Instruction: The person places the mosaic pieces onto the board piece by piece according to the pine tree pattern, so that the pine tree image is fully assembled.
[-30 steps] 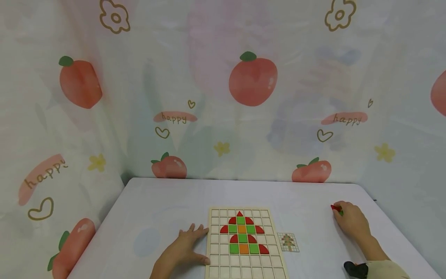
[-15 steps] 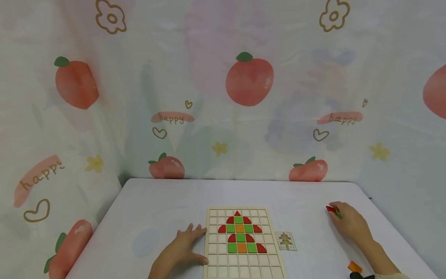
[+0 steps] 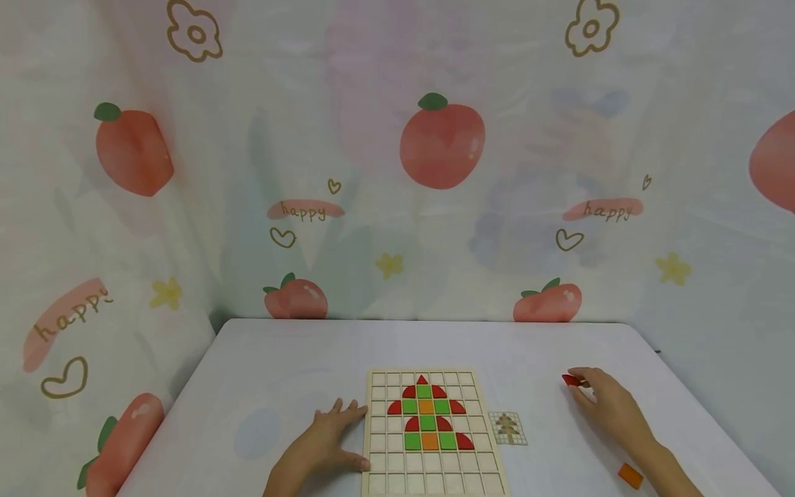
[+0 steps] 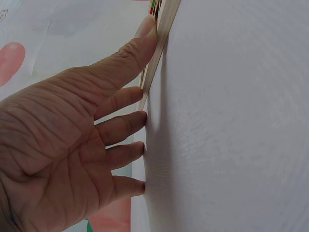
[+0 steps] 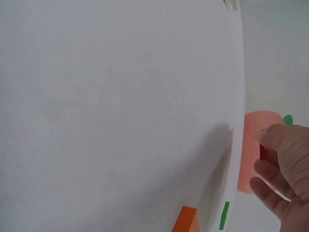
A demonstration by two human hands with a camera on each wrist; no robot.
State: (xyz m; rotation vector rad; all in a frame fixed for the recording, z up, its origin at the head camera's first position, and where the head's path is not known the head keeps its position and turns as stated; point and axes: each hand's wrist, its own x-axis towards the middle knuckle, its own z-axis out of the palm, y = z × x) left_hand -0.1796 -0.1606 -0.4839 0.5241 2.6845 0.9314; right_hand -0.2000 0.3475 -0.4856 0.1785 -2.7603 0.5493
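My left hand (image 3: 324, 442) rests at the left edge of the wooden grid board (image 3: 388, 483), thumb and a fingertip against its rim. The left wrist view shows the thumb (image 4: 137, 46) on the board's side and the fingers spread. On the board, green and orange squares, red quarter-circles and a red triangle (image 3: 422, 379) form a tree pattern. To the right of the board, my right hand (image 3: 611, 404) pinches a small red block (image 3: 570, 380) between thumb and fingers. Only part of this block (image 5: 263, 152) shows in the right wrist view.
A small pattern card (image 3: 508, 428) with a tree picture lies beside the board's right edge. An orange block (image 3: 630, 476) sits on the white table (image 3: 298, 359) near the right forearm. In the right wrist view, a green block (image 5: 224, 215) lies beyond the orange one.
My right hand has moved left and a little nearer with the red block. The green block by its fingers is now hidden in the head view. The orange block is uncovered. The left hand stays put.
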